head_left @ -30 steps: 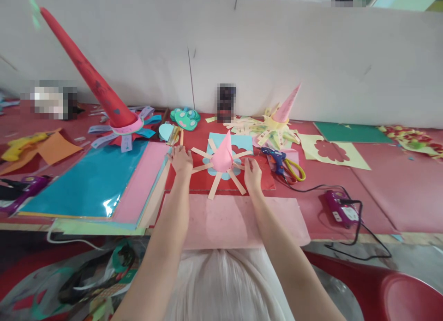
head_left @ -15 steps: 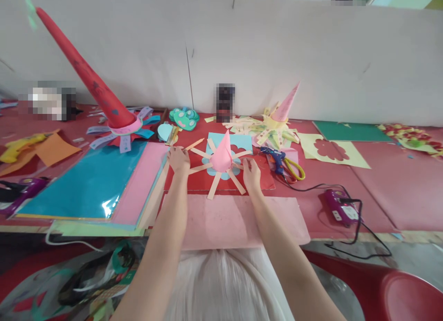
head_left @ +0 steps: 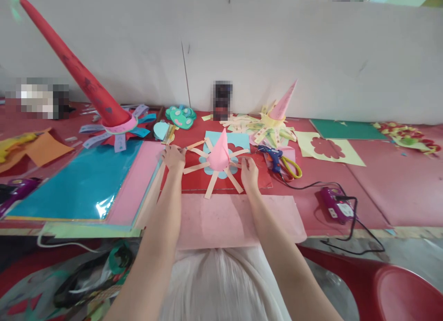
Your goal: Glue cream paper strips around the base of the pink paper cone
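Observation:
A small pink paper cone [head_left: 219,152] stands on a light blue flower shape, with several tan paper strips [head_left: 211,186] fanned out around its base, all on a red sheet [head_left: 258,175]. My left hand [head_left: 173,157] is left of the cone, fingers pinched on one tan strip [head_left: 194,145] that points up and right. My right hand [head_left: 248,171] rests just right of the cone's base, fingers curled down onto the strip ends there. A pink sheet [head_left: 235,222] lies under my forearms at the table's front edge.
Teal and pink sheets [head_left: 79,182] are stacked at left, behind them a tall red cone [head_left: 79,76] on paper petals. A blue glue gun [head_left: 272,155], yellow-handled scissors [head_left: 292,168], a purple glue gun [head_left: 334,205] with cord and a second pink cone [head_left: 282,106] lie right.
My left hand has picked up a tan strip from the pile at left and brought its end toward the cone. The right hand stays at the cone's base.

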Available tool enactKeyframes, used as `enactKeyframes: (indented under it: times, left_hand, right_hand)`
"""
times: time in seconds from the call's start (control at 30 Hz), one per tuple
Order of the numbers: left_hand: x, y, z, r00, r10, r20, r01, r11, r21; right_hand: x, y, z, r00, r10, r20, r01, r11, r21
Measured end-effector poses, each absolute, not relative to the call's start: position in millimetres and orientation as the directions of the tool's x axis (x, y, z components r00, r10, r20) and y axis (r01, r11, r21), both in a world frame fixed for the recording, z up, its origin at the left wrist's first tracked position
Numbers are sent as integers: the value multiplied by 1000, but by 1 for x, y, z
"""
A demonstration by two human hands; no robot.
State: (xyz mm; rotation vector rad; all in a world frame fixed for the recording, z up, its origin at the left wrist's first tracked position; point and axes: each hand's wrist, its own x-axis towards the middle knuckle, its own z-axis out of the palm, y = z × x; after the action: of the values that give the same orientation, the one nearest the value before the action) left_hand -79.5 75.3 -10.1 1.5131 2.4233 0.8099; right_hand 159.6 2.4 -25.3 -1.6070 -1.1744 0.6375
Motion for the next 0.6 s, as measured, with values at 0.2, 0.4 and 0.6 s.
enactKeyframes:
  times: [0.2, 0.4, 0.6]
  left_hand:
    - [-81, 78, -11, -440, 889, 128, 800, 324, 506]
    - [-86, 80, -15, -473, 862, 180, 729, 269, 630]
    - [-87, 82, -17, -496, 834, 241, 703, 223, 675]
  right_hand:
    - [159, 2, -22, 384, 917, 111, 347, -32, -937]
    - [157, 1, -23, 422, 900, 111, 313, -29, -949]
    - [156, 1, -24, 428, 888, 171, 286, 47, -957]
